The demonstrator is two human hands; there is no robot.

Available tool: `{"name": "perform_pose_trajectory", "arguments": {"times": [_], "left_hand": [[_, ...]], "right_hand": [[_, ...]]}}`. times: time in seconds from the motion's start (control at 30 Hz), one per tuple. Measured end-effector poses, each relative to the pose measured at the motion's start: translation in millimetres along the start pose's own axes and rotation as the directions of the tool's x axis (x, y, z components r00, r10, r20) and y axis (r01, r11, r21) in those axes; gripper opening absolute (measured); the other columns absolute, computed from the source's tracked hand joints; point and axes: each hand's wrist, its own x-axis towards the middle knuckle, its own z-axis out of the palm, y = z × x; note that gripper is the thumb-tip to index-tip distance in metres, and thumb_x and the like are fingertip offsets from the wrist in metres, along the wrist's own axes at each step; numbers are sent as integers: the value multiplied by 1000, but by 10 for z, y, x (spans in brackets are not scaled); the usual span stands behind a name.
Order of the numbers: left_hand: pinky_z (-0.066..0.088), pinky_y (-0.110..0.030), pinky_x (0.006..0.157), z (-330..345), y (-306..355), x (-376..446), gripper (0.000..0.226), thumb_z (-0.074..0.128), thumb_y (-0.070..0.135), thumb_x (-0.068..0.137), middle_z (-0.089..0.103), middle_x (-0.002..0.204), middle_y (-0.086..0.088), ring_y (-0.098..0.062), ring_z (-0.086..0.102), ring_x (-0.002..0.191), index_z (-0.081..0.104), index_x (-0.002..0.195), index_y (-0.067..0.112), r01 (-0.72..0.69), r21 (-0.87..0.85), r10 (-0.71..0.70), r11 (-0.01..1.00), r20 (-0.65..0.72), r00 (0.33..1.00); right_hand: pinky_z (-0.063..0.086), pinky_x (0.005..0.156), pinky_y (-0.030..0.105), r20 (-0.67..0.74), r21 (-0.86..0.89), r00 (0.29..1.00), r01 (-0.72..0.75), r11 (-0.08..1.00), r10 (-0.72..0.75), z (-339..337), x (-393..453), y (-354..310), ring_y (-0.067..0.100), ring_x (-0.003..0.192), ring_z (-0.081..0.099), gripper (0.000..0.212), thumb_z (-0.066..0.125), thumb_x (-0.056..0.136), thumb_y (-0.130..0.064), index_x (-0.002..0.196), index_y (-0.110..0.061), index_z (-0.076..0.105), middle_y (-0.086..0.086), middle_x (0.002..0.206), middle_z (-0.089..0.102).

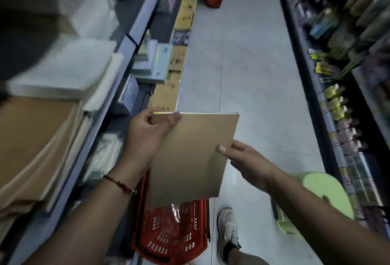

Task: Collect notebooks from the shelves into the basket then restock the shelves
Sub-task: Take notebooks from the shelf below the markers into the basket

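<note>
Holding brown notebook above red basket: left hand pinching top corner, right hand gripping right edge.

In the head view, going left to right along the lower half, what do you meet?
Stack of brown paper on the shelf → left hand → brown notebook → right hand → green stool → goods on the right-hand shelf.
</note>
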Motion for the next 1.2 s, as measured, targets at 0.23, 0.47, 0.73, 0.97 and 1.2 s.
{"name": "perform_pose_trajectory", "arguments": {"times": [0.23, 0.47, 0.73, 0.97, 1.2], "left_hand": [[53, -36, 68, 42, 1191, -308, 33, 78, 52, 72, 71, 78, 4, -14, 65, 71, 68, 84, 22, -116, -74, 123, 990, 109, 986], [60, -35, 76, 243, 1597, -701, 31, 75, 22, 85, 75, 104, 0, -20, 72, 92, 63, 113, 21, -85, -78, 106, 993, 318, 942], [57, -45, 85, 979, 1778, -927, 48, 77, 28, 71, 75, 105, 0, -24, 72, 95, 64, 115, 17, -33, -154, 64, 988, 195, 979], [58, -43, 79, 1638, 2327, -985, 22, 68, 8, 88, 75, 100, -13, -31, 72, 90, 66, 109, 8, -25, -294, 48, 956, 72, 996], [56, -52, 86, 1686, 2807, -1013, 23, 70, 12, 87, 75, 99, -15, -36, 71, 91, 69, 110, 10, -24, -372, -5, 928, -77, 997]], "right_hand": [[51, 88, 40, -49, 160, 996, 77, 984, -70, 87, -958, -169, 27, 111, 65, 39, 64, 91, -30, 123, -8, 63, 11, 123, 68], [50, 98, 46, -88, 202, 969, 245, 948, -232, -208, -1318, -989, 27, 111, 66, 39, 61, 88, -29, 121, -9, 64, 11, 122, 69], [54, 81, 39, -82, 146, 958, 283, 948, -274, -941, -1610, -1594, 24, 96, 69, 27, 60, 95, -24, 115, -7, 64, 12, 113, 72], [53, 77, 38, 67, 41, 943, 322, 946, -325, -1650, -1903, -2313, 25, 94, 72, 23, 53, 97, -18, 112, -7, 66, 13, 108, 73], [52, 80, 38, 183, -113, 932, 335, 935, -312, -1661, -1943, -3077, 28, 87, 71, 21, 52, 98, -12, 107, -4, 68, 13, 99, 75]]}}
